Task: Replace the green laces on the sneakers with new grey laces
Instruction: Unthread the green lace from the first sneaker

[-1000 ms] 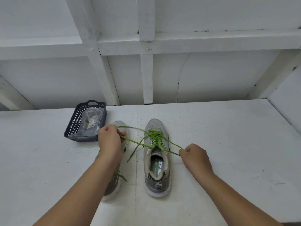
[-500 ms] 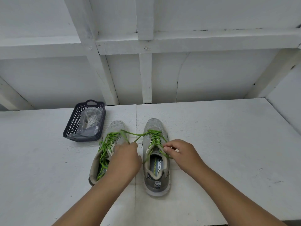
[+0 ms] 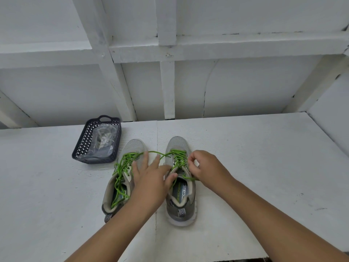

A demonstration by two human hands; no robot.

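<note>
Two grey sneakers stand side by side on the white table, toes pointing away. The left sneaker (image 3: 132,148) has loose green laces (image 3: 122,167) spilling over its opening. The right sneaker (image 3: 179,205) carries a green lace (image 3: 177,157) still threaded at the top. My left hand (image 3: 151,176) hovers between the shoes with fingers spread, its thumb near the right shoe's tongue. My right hand (image 3: 205,169) pinches the green lace at the right sneaker's eyelets. A clear packet (image 3: 103,138), seemingly with grey laces inside, lies in the dark basket (image 3: 83,146).
The dark plastic basket sits at the back left of the shoes. A white framed wall (image 3: 170,82) rises behind the table (image 3: 264,167). The table's front edge (image 3: 207,259) runs just below my forearms.
My hands drew apart with the lace ends, then came back together over the shoes. My left hand let go and spread its fingers; my right hand moved onto the right sneaker's eyelets.
</note>
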